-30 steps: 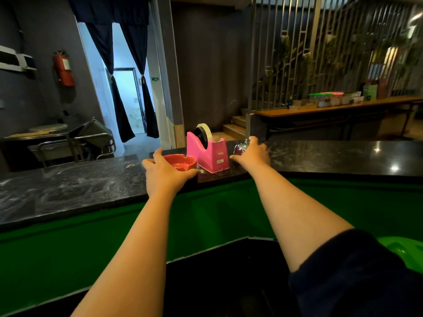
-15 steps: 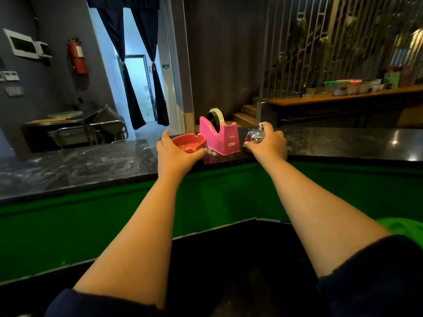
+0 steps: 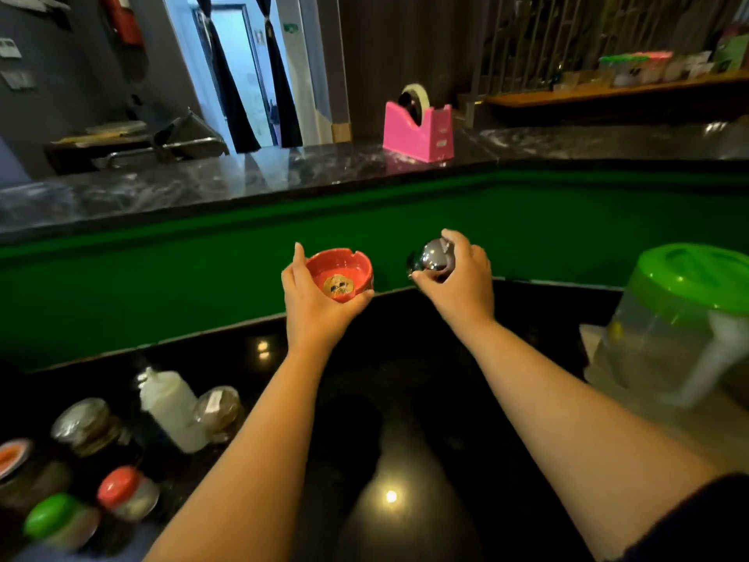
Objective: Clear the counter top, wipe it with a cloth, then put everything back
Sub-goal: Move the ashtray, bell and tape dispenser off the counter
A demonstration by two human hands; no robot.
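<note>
Here, both hands have lifted their objects off the upper counter top (image 3: 283,172) and brought them down over the lower black counter (image 3: 405,379).

The left hand (image 3: 314,304) grasps the red ashtray (image 3: 339,273) from its near side, thumb and fingers curled round the rim; the ashtray is held level, opening upward, with ash visible inside. The right hand (image 3: 458,277) clasps a shiny metal bell (image 3: 431,257), its dome tilted up and to the left. Half a second earlier both objects sat beside the pink tape dispenser (image 3: 419,129), which now stands alone on the upper counter, its long axis running left to right. Jars (image 3: 121,492) and a white squeeze bottle (image 3: 172,407) stand at lower left; a green-lidded clear container (image 3: 681,322) stands at right.
</note>
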